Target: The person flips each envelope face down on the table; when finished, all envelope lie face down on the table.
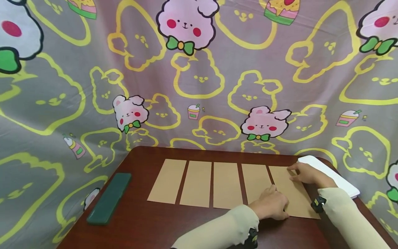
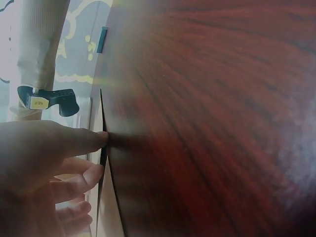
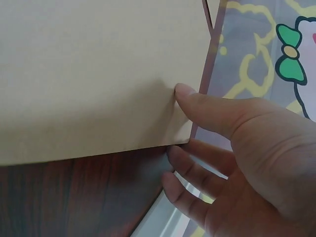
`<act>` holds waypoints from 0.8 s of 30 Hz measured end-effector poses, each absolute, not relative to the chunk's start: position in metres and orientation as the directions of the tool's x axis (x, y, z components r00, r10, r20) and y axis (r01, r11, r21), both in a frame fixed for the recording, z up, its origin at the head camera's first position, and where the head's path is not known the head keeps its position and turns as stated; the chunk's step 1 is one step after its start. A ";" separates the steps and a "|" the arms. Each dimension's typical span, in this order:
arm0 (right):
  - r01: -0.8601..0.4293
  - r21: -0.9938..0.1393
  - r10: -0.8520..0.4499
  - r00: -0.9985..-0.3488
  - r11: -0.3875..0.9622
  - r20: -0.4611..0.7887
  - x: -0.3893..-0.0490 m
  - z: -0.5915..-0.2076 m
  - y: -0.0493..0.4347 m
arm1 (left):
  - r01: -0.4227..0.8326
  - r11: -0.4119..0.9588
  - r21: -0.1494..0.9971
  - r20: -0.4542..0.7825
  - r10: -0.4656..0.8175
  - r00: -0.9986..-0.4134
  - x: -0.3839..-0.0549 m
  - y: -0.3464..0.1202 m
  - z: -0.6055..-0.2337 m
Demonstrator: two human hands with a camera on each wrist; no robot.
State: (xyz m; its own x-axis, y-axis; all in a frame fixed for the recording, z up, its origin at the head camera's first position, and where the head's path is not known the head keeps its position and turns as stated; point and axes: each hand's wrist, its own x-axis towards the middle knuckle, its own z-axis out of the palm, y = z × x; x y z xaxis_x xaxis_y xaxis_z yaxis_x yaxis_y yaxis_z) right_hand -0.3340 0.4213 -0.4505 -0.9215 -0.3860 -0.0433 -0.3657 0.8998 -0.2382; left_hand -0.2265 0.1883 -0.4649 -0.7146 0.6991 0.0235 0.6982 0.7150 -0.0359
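Several tan paper sheets (image 1: 196, 183) lie side by side in a row on the dark red-brown table. At the rightmost sheet (image 1: 296, 202), my left hand (image 1: 270, 204) holds the near left corner, thumb at the front edge and fingers curled at the left side. In the left wrist view, the thumb (image 2: 89, 140) and a finger meet at the paper's edge. My right hand (image 1: 306, 173) pinches the far right corner of that sheet. The right wrist view has the thumb (image 3: 197, 101) lying on top, with the other fingers below the sheet's edge.
A flat dark green case (image 1: 109, 199) lies at the table's left side. A white flat object (image 1: 328, 171) lies along the right edge, partly behind the right forearm. Patterned fabric (image 1: 211, 83) hangs around the back and sides of the table (image 1: 149, 224).
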 end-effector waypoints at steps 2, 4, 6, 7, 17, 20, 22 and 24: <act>-0.377 -0.223 -0.392 -0.919 0.899 -0.028 -0.335 -0.452 0.421 | 0.696 0.717 -0.037 0.022 0.697 -0.717 -0.226 0.189 -0.465; -0.381 -0.212 -0.393 -0.919 0.900 -0.015 -0.335 -0.453 0.421 | 0.699 0.714 -0.040 0.023 0.700 -0.714 -0.226 0.189 -0.465; -0.386 -0.209 -0.395 -0.919 0.899 -0.004 -0.336 -0.453 0.421 | 0.696 0.716 -0.048 0.023 0.698 -0.716 -0.226 0.188 -0.465; -0.385 -0.210 -0.394 -0.919 0.898 0.000 -0.336 -0.453 0.421 | 0.697 0.715 -0.054 0.024 0.699 -0.715 -0.227 0.188 -0.464; -0.383 -0.209 -0.390 -0.921 0.900 0.008 -0.332 -0.459 0.419 | 0.693 0.718 -0.065 0.023 0.695 -0.718 -0.228 0.186 -0.470; -0.381 -0.205 -0.389 -0.921 0.902 0.000 -0.332 -0.459 0.420 | 0.694 0.717 -0.061 0.024 0.696 -0.717 -0.228 0.186 -0.469; -0.377 -0.208 -0.388 -0.922 0.903 -0.011 -0.331 -0.459 0.421 | 0.691 0.720 -0.068 0.023 0.693 -0.720 -0.227 0.186 -0.469; -0.376 -0.214 -0.387 -0.922 0.902 -0.013 -0.330 -0.459 0.422 | 0.692 0.718 -0.075 0.017 0.695 -0.719 -0.228 0.188 -0.469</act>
State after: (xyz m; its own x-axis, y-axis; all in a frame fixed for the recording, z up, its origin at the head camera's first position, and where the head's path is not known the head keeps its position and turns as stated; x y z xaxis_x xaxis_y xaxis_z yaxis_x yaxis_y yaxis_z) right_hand -0.3299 0.4216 -0.4592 -0.9219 -0.3871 -0.0133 -0.3755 0.9017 -0.2142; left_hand -0.2275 0.1876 -0.4688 -0.7190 0.6948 0.0166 0.6920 0.7179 -0.0754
